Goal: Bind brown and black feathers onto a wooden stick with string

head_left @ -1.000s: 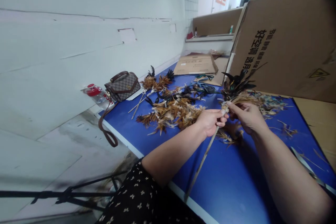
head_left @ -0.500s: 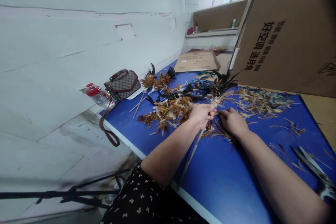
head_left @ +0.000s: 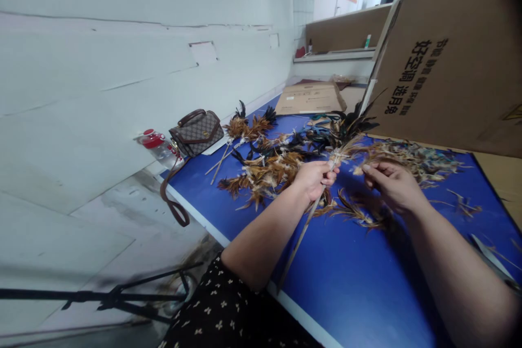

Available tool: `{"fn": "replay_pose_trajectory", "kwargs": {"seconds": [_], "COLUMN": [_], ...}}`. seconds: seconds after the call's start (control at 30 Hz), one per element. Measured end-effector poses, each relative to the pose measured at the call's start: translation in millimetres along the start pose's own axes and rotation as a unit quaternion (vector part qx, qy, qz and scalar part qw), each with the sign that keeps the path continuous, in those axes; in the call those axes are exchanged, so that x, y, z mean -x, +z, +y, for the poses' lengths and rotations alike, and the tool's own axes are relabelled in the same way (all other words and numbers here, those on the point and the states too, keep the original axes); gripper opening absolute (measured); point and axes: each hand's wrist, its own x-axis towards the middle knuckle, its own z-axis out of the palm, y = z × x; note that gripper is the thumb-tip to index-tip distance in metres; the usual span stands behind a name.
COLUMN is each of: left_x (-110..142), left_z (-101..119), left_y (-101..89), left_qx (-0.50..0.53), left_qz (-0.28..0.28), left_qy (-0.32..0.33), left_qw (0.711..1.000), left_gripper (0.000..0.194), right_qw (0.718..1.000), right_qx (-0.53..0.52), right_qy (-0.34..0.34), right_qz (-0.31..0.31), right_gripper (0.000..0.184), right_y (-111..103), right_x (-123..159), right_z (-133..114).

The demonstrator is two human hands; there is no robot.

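My left hand [head_left: 315, 179] is closed around a thin stick [head_left: 300, 236] that slants down toward the table's near edge. Pale and brown feathers [head_left: 345, 152] fan out from the stick's top, just beyond my fingers. My right hand [head_left: 393, 185] is a little to the right, thumb and fingers pinched on a small tan feather [head_left: 358, 171] that does not touch the stick. Below and between the hands, a loose row of brown feathers [head_left: 359, 212] lies on the blue table [head_left: 350, 277]. Brown feather bunches [head_left: 265, 174] are piled left of my left hand.
Finished-looking feather sticks [head_left: 248, 128] lie farther back, near a patterned handbag [head_left: 198, 133] and a red-capped bottle [head_left: 159, 147]. Loose feathers [head_left: 424, 160] spread at right, before a tall cardboard box [head_left: 460, 76]. Partly hidden scissors [head_left: 491, 255] lie behind my right forearm.
My right hand has lifted from the loose brown feathers and moved right, now with a small feather in its fingertips. The left hand keeps its hold on the stick. The view has shifted slightly.
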Motion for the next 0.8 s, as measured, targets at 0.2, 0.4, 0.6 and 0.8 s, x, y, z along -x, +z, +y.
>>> {"fn": "replay_pose_trajectory", "kwargs": {"seconds": [0.2,0.4,0.6,0.8], "left_x": [1.5,4.7,7.4,7.6], "left_z": [-3.6,-12.2,-15.1,-14.1], "left_y": [1.1,5.5,9.0,9.4], "left_qx": [-0.014,-0.05,-0.057,-0.049], "left_qz": [-0.044,-0.053,-0.036,-0.011], "left_qy": [-0.034,-0.057,-0.054,-0.061], "left_qw": [0.998,0.996,0.996,0.997], "left_gripper": [0.018,0.018,0.022,0.019], "right_qw": [0.992,0.998,0.999,0.999], "right_qx": [-0.122,-0.054,-0.028,-0.053], "right_qy": [-0.017,-0.011,0.024,-0.006], "right_qz": [-0.015,-0.004,-0.024,-0.014], "right_gripper": [0.051,0.067,0.077,0.064], "right_y": [15.7,13.6,14.1,16.2], "right_x": [10.6,4.3,1.4,1.7], "right_z": [-34.2,-23.6,-20.0,-15.6]}}
